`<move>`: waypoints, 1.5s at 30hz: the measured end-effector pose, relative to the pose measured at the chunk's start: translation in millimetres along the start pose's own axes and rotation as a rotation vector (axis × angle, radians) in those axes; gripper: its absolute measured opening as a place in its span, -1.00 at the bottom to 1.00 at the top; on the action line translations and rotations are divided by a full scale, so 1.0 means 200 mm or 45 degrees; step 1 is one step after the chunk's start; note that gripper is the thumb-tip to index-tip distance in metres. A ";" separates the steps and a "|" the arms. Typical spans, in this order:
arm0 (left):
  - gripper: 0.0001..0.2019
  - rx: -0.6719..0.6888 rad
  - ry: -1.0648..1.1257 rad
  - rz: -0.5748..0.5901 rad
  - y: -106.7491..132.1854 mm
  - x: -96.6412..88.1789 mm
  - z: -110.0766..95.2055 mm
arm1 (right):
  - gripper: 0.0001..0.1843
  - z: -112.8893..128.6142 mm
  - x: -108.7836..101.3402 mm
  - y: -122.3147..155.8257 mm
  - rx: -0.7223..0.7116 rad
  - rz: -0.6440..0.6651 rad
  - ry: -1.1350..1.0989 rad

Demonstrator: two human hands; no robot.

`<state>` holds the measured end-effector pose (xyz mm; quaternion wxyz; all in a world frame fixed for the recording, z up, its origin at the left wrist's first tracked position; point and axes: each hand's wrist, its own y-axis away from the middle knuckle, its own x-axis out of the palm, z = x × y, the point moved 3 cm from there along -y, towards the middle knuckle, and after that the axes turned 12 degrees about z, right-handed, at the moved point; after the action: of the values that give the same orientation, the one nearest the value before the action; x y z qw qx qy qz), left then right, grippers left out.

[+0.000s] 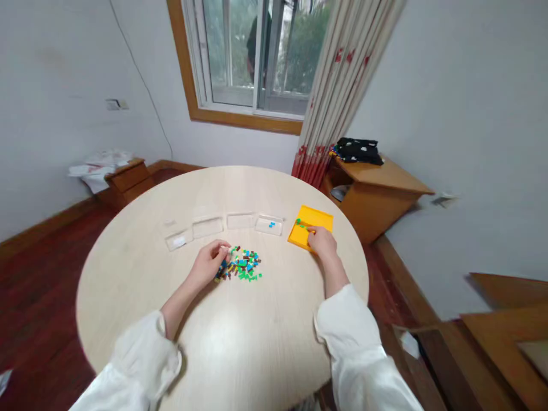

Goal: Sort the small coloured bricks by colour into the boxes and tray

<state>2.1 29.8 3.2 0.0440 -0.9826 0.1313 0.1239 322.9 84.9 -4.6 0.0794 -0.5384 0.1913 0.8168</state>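
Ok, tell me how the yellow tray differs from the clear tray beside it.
The yellow tray is opaque and larger; the clear tray is see-through and smaller. The yellow tray carries green pieces under the right hand; the clear tray holds blue ones. Both are shallow rectangles on the round table.

- Setting: a room in a home.
- Wood-framed window (pixel 252 57) with patterned curtain (pixel 342 85).
- Round pale tabletop (pixel 222 337) on dark wooden floor (pixel 38 285).
- Low wooden bedside cabinets (pixel 377 194) against white walls.

head view, high, down over table (pixel 128 297)
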 end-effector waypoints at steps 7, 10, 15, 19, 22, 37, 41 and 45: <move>-0.68 -0.003 -0.024 -0.004 -0.01 -0.01 0.03 | -0.59 0.01 0.00 0.02 -0.029 -0.055 -0.006; -0.70 0.008 -0.023 -0.011 -0.01 -0.01 0.04 | -0.60 0.01 -0.03 0.03 -0.087 -0.201 -0.089; -0.73 0.055 -0.026 -0.079 -0.01 -0.02 0.05 | -0.65 0.17 -0.01 0.11 -0.606 -0.502 -0.386; -0.71 0.049 -0.075 -0.179 -0.02 -0.05 0.08 | -0.74 0.39 0.16 0.27 -1.119 -0.187 -0.339; -0.71 0.044 -0.123 -0.215 -0.02 -0.06 0.10 | -0.78 0.52 0.27 0.39 -1.282 -0.004 -0.169; -0.76 0.086 -0.604 -0.173 -0.04 -0.05 0.16 | -0.82 0.60 0.38 0.44 -1.101 0.102 0.110; -0.76 0.070 -0.609 -0.168 -0.04 -0.05 0.17 | -0.83 0.60 0.37 0.45 -1.101 0.060 0.073; -0.76 0.059 -0.605 -0.163 -0.03 -0.05 0.15 | -0.86 0.61 0.36 0.48 -1.187 0.030 -0.018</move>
<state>-12.4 42.0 -23.8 0.1040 -0.9308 0.0576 0.3456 158.3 39.5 -6.2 -0.1788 -0.5089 -0.1907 0.8202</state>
